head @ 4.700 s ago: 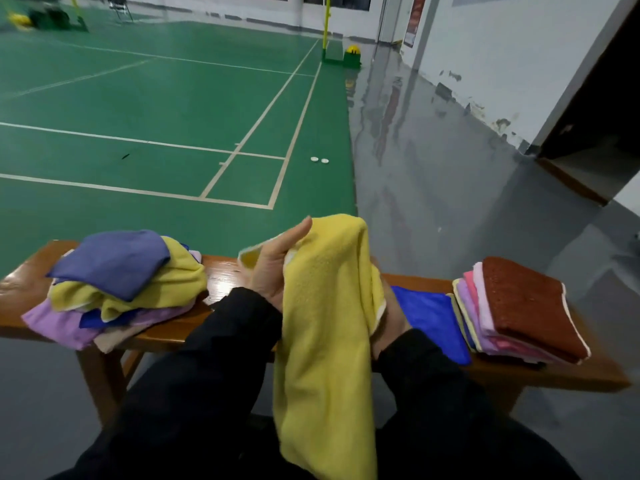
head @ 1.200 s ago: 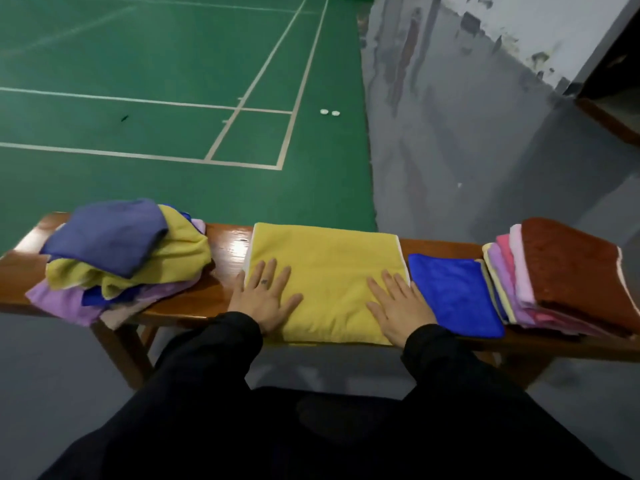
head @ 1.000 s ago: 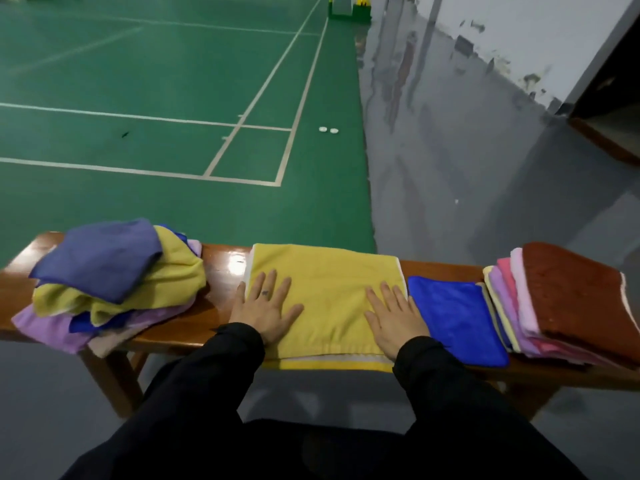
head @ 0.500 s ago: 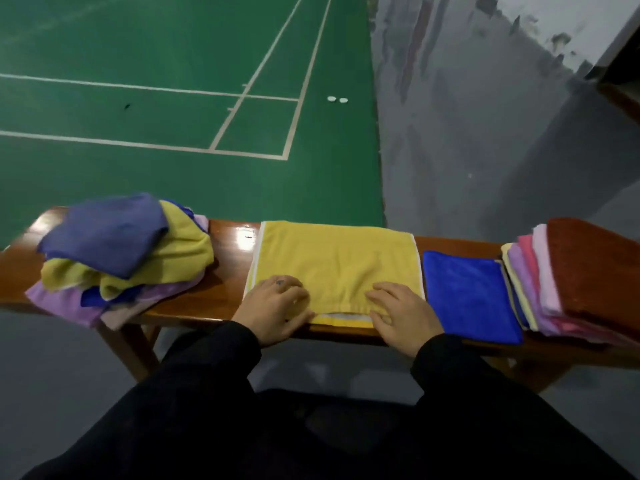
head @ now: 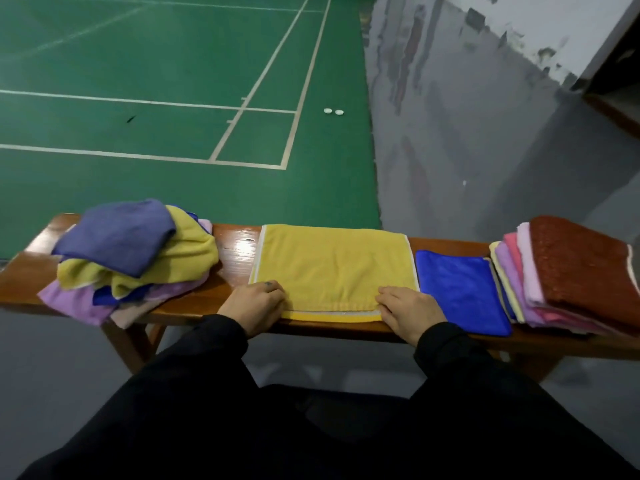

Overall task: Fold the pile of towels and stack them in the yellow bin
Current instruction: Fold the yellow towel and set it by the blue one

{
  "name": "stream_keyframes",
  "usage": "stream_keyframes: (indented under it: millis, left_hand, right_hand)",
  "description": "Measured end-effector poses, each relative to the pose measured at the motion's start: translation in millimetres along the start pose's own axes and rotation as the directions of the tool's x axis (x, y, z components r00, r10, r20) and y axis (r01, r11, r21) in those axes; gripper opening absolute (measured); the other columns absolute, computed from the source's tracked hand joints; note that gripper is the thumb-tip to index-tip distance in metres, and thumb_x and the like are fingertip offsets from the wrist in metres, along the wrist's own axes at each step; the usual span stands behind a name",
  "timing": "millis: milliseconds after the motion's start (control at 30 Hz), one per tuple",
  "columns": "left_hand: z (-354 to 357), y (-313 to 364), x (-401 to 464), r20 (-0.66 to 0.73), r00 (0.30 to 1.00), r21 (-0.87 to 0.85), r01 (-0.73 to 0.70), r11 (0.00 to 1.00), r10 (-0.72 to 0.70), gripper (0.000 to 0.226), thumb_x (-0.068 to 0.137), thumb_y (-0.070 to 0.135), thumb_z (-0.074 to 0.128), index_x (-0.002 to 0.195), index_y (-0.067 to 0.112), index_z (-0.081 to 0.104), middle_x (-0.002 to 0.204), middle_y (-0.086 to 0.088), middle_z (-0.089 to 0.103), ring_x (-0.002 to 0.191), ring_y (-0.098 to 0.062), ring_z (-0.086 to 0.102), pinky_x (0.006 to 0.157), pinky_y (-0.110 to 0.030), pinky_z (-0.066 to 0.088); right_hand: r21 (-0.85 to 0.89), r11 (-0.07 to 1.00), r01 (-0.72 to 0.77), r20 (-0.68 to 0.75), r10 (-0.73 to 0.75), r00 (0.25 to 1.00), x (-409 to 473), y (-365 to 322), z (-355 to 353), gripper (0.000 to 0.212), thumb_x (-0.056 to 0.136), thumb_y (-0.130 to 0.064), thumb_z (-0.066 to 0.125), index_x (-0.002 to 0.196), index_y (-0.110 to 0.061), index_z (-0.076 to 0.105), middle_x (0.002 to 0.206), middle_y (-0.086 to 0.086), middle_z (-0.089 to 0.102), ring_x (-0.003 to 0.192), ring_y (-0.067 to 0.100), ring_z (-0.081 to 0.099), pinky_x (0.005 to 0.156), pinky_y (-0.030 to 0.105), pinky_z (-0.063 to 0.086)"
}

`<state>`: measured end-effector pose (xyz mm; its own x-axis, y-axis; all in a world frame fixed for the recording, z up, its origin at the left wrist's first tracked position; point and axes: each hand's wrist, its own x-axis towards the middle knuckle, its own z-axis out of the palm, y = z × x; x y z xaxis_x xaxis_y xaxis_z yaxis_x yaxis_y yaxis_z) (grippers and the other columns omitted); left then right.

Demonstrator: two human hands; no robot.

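Note:
A yellow towel point(head: 334, 268) lies flat on the middle of the wooden bench point(head: 235, 251), folded once. My left hand point(head: 254, 303) curls its fingers on the towel's near left corner. My right hand point(head: 405, 311) curls on the near right corner. An unfolded pile of towels point(head: 131, 258), purple, yellow and lilac, sits at the bench's left end. A folded blue towel point(head: 460, 289) lies just right of the yellow one. Beyond it leans a stack of folded towels point(head: 571, 275) with a brown one on top. No yellow bin is in view.
The bench is narrow, with its near edge right under my hands. Behind it lie a green court floor with white lines point(head: 173, 98) and a grey floor point(head: 485, 150). Two small white discs point(head: 333, 111) lie on the court.
The yellow towel went from held up in both hands to laid flat on the bench. My hands slid from flat on it back to its near corners and curled their fingers.

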<state>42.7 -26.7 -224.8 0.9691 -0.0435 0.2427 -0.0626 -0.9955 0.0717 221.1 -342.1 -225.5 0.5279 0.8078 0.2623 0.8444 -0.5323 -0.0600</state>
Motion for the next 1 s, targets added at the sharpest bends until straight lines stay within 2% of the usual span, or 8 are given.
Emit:
stream_keyframes:
  millis: [167,333,433,533,600,667,800,1000]
  left_hand:
    - [-10.7,10.1,3.2,-0.074,0.985,-0.092,0.148,0.985,-0.155,0.024,0.095,0.035,0.039,0.093,0.014,0.053,0.090,-0.009,0.058,0.063,-0.038,0.059,0.046,-0.040,0.046]
    - [-20.7,15.8,3.7,-0.075,0.970,-0.204,0.214,0.955,-0.233,0.031,0.099,0.040,0.029,0.100,0.016,0.050,0.094,-0.009,0.059,0.072,-0.034,0.059,0.058,-0.044,0.050]
    - [-21.7,16.6,1.5,-0.066,0.972,-0.182,0.209,0.961,-0.224,0.028,0.099,0.038,0.031,0.100,0.017,0.049,0.094,-0.008,0.057,0.072,-0.033,0.057,0.058,-0.043,0.049]
    - [-22.3,15.2,-0.5,-0.084,0.975,-0.150,0.193,0.970,-0.207,0.024,0.099,0.032,0.036,0.097,0.014,0.052,0.092,-0.008,0.056,0.072,-0.033,0.056,0.058,-0.042,0.048]
    - [-24.6,11.2,-4.8,-0.121,0.978,-0.125,0.156,0.980,-0.171,0.021,0.099,0.027,0.039,0.098,0.011,0.053,0.096,-0.008,0.055,0.075,-0.030,0.055,0.062,-0.042,0.049]
    - [-24.3,5.6,-12.3,-0.163,0.981,-0.094,0.090,0.991,-0.105,0.014,0.097,0.020,0.046,0.097,0.008,0.053,0.100,-0.010,0.055,0.078,-0.031,0.054,0.066,-0.043,0.049]
    - [-16.7,7.3,-26.5,-0.094,0.995,-0.095,0.031,0.995,-0.040,0.009,0.093,0.017,0.049,0.098,0.009,0.051,0.103,-0.008,0.051,0.079,-0.029,0.052,0.066,-0.043,0.048]
    - [-13.5,14.7,-31.3,-0.012,0.999,-0.084,0.042,0.996,-0.043,0.014,0.093,0.026,0.046,0.096,0.013,0.048,0.098,-0.005,0.051,0.080,-0.028,0.051,0.068,-0.042,0.049]
  right_hand:
    - [-0.034,0.997,-0.070,-0.016,0.070,0.997,7.0,-8.9,-11.4,0.012,0.088,-0.030,0.066,0.082,-0.020,0.068,0.077,-0.005,0.065,0.067,0.018,0.059,0.060,0.035,0.055]
    - [-0.044,0.999,0.023,0.039,-0.022,0.999,3.3,-8.1,-17.6,0.032,0.081,-0.047,0.072,0.106,-0.026,0.070,0.091,-0.009,0.069,0.078,0.014,0.065,0.071,0.033,0.057]
    - [-0.106,0.994,0.022,0.037,-0.018,0.999,3.9,-6.2,-11.7,0.022,0.085,-0.034,0.072,0.104,-0.024,0.070,0.091,-0.004,0.068,0.077,0.018,0.063,0.070,0.034,0.055]
    - [-0.093,0.996,0.005,-0.105,-0.015,0.994,5.1,-4.3,-11.7,0.012,0.088,-0.024,0.070,0.098,-0.019,0.074,0.085,-0.001,0.068,0.072,0.019,0.061,0.064,0.033,0.053]
    - [-0.045,0.997,0.058,-0.223,-0.067,0.972,2.9,-4.0,-16.2,0.012,0.088,-0.022,0.066,0.095,-0.016,0.074,0.083,0.001,0.068,0.071,0.020,0.061,0.062,0.033,0.052]
    - [-0.033,0.990,0.135,-0.260,-0.138,0.956,-2.9,-4.6,-19.4,0.016,0.089,-0.023,0.060,0.092,-0.015,0.074,0.082,0.002,0.068,0.071,0.019,0.060,0.063,0.033,0.051]
    - [-0.017,0.973,0.232,-0.242,-0.229,0.943,-18.7,-6.1,-16.6,0.016,0.087,-0.023,0.059,0.087,-0.015,0.073,0.080,0.001,0.066,0.069,0.018,0.058,0.061,0.031,0.049]
    - [0.075,0.988,0.137,-0.087,-0.131,0.988,-23.2,-16.9,-7.7,0.011,0.083,-0.023,0.053,0.090,-0.019,0.061,0.084,-0.003,0.058,0.072,0.014,0.050,0.062,0.032,0.050]
